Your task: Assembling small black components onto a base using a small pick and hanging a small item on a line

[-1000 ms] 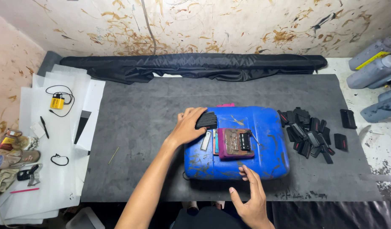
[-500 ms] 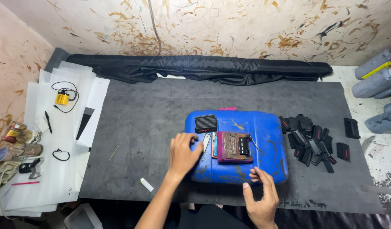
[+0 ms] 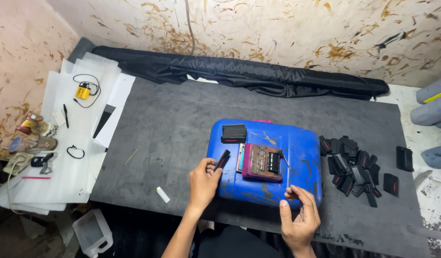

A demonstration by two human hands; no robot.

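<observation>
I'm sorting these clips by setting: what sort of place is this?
Probably a small, informal workshop for hand assembly. A stained, rust-marked wall backs a dark felt-covered table; a blue plastic canister serves as a work block, with a pile of small black parts beside it. The left hand holds one such black piece.

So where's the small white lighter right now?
The white lighter lies on the grey mat near its front edge, just left of the left hand.

The blue container (image 3: pixel 266 184) at lower centre looks like scuffed, paint-worn plastic. The grey mat (image 3: pixel 172 129) beneath is matt and felt-like. White paper sheets (image 3: pixel 58 157) lie smooth at left.
</observation>
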